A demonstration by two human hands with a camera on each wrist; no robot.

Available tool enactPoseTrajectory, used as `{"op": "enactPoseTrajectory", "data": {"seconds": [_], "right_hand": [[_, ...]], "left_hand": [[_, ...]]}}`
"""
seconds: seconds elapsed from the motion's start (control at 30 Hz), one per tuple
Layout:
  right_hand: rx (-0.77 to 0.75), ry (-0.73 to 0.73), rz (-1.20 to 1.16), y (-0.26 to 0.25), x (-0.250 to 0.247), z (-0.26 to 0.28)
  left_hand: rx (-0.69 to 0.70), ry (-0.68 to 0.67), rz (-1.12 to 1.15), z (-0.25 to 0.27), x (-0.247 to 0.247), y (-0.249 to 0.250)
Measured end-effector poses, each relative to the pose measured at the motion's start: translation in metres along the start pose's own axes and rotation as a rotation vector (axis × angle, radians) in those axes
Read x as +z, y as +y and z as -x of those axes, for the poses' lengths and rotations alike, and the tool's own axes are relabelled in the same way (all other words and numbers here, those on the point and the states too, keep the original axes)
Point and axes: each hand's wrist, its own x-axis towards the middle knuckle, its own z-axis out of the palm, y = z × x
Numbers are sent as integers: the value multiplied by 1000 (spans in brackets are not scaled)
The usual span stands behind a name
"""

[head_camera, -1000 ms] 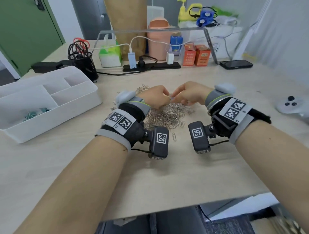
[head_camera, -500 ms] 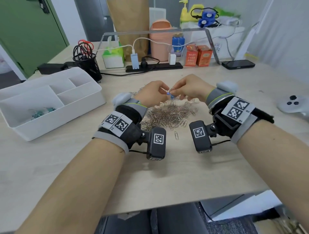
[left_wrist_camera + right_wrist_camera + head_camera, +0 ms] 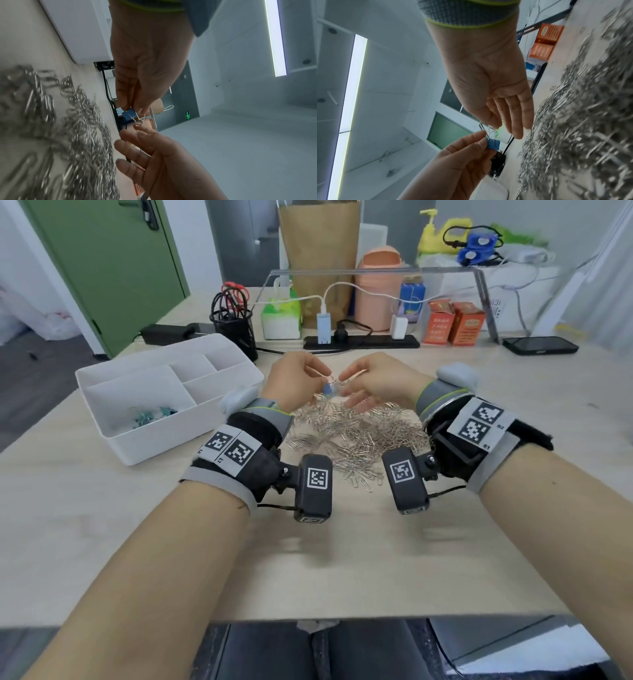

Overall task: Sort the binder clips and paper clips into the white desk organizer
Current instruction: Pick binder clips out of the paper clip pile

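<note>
A blue binder clip [image 3: 328, 388] with wire handles hangs in the air above the heap of silver paper clips [image 3: 356, 436]. My left hand [image 3: 320, 381] pinches its blue body [image 3: 129, 115] between thumb and fingers. My right hand [image 3: 342, 377] meets it from the right. Its thumb and forefinger pinch the wire handles [image 3: 491, 129], and its other fingers stay straight. The white desk organizer [image 3: 164, 436] stands at the left of the table. Several teal binder clips [image 3: 150, 415] lie in its front compartment.
Behind the hands are a black mesh pen cup [image 3: 234, 325], a black power strip [image 3: 363, 341] with chargers and two orange boxes [image 3: 454, 327]. A phone [image 3: 541, 345] lies at the back right. Loose paper clips [image 3: 361, 482] spill toward the front edge.
Both hands have risen off the paper clip heap, and the blue binder clip came up between them. The organizer has not moved.
</note>
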Motion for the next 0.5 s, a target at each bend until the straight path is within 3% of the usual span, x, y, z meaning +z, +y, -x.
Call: {"op": "enactPoseTrajectory", "data": {"seconds": [0.13, 0.3, 0.5], "right_hand": [[-54, -29, 60, -17, 24, -12], [-88, -76, 63, -38, 53, -32], [-115, -96, 59, -47, 72, -49]], "left_hand": [[-43, 256, -13, -4, -35, -15], [-154, 468, -20, -12, -89, -46], [-291, 540, -96, -17, -134, -79]]}}
